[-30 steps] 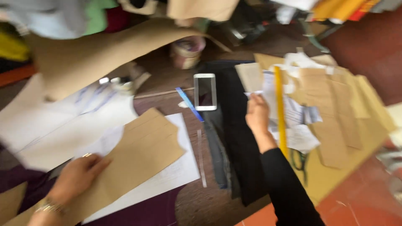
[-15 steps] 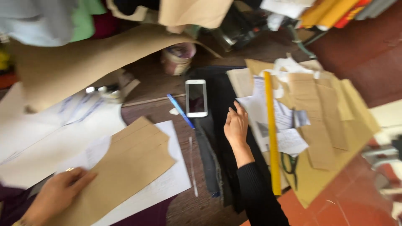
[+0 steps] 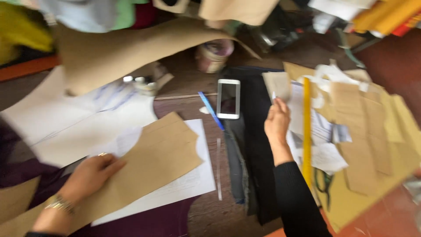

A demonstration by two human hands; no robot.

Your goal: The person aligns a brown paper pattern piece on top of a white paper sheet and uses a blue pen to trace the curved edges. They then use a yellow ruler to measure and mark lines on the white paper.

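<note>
My left hand (image 3: pixel 90 175) lies flat on a brown paper pattern piece (image 3: pixel 162 158) that rests on white paper sheets (image 3: pixel 175 188). My right hand (image 3: pixel 277 125), in a black sleeve, reaches over black fabric (image 3: pixel 254 131) and pinches something small and white, blurred, beside a small brown paper piece (image 3: pixel 277 84). A yellow ruler (image 3: pixel 307 131) lies just right of that hand.
A white phone (image 3: pixel 228 98) and a blue pen (image 3: pixel 211 111) lie on the wooden table. Brown paper patterns (image 3: pixel 364 131) pile up at the right, with dark scissors (image 3: pixel 323 180) beneath. A large brown paper sheet (image 3: pixel 123 48) hangs at the top left. A round container (image 3: pixel 212 56) stands behind.
The view has shifted. My right hand has moved up along the black fabric toward the small brown piece. My left hand has stayed on the pattern piece.
</note>
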